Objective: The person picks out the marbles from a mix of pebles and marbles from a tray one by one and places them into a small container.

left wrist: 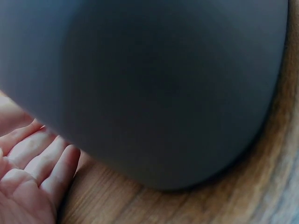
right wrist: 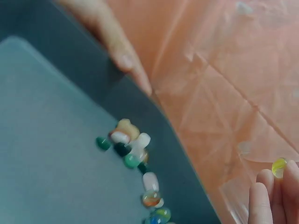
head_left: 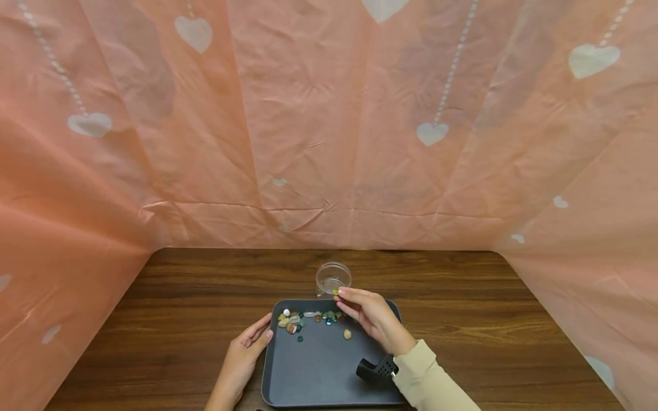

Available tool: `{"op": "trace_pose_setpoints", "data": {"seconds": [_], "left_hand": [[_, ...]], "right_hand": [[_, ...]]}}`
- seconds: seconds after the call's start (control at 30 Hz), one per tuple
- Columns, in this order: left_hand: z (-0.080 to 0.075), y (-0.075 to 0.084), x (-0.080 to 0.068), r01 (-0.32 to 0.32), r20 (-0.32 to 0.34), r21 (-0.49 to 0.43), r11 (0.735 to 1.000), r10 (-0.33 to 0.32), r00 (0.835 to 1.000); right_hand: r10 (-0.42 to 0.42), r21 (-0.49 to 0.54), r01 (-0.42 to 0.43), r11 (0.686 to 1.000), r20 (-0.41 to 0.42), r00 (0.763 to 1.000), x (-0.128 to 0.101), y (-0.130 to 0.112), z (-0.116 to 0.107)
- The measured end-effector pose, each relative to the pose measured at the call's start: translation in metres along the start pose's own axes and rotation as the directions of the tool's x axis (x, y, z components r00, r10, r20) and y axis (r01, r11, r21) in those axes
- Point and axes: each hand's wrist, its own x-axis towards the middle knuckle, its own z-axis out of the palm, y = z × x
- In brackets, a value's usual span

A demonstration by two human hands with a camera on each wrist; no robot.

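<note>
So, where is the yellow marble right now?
In the head view, the yellow marble is pinched in the right hand, seen against the near side of the clear container, just past the dark tray.

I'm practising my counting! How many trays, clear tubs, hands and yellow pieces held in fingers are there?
Tray: 1
Clear tub: 1
Left hand and right hand: 2
Held yellow piece: 1
Total: 5

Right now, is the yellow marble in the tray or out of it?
Out: the right hand pinches the yellow marble, and the right wrist view shows it beyond the wall of the tray.
</note>
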Motion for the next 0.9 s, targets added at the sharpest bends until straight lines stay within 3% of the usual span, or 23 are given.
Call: {"op": "trace_pose_setpoints", "data": {"seconds": [0.23,0.37,0.5,0.57,0.63,0.67,0.73,0.8,0.9], "left_hand": [[0.001,-0.001,0.000,0.007,-0.003,0.008,1.000,-0.007,1.000],[0.001,0.000,0.000,0.003,-0.008,0.004,1.000,-0.003,1.000],[0.001,0.000,0.001,0.003,-0.014,0.008,1.000,-0.002,1.000],[0.001,0.000,0.001,0.006,-0.014,0.010,1.000,-0.006,1.000],[0.001,-0.001,0.001,0.008,-0.010,0.012,1.000,-0.008,1.000],[0.001,-0.001,0.001,0.010,-0.008,0.012,1.000,-0.009,1.000],[0.001,-0.001,0.001,0.011,-0.006,0.014,1.000,-0.011,1.000],[0.001,-0.001,0.001,0.011,-0.007,0.016,1.000,-0.011,1.000],[0.001,-0.001,0.001,0.014,-0.013,0.019,1.000,-0.014,1.000]], "right_hand": [[0.026,0.093,-0.028,0.995,0.024,0.999,0.007,-0.014,-0.002],[-0.023,0.080,0.024,0.996,-0.021,1.000,0.015,-0.027,0.000],[-0.101,-0.102,0.093,0.990,-0.078,0.992,0.025,-0.034,0.006],[-0.153,-0.261,0.124,0.957,-0.093,0.984,0.028,-0.036,0.008],[-0.238,-0.464,0.162,0.871,-0.108,0.965,0.031,-0.038,0.011],[-0.288,-0.563,0.180,0.806,-0.109,0.951,0.032,-0.039,0.013],[-0.394,-0.747,0.206,0.632,-0.080,0.916,0.034,-0.041,0.016],[-0.464,-0.862,0.208,0.461,-0.035,0.885,0.036,-0.043,0.019],[-0.494,-0.934,0.215,0.286,0.048,0.868,0.039,-0.043,0.025]]}}
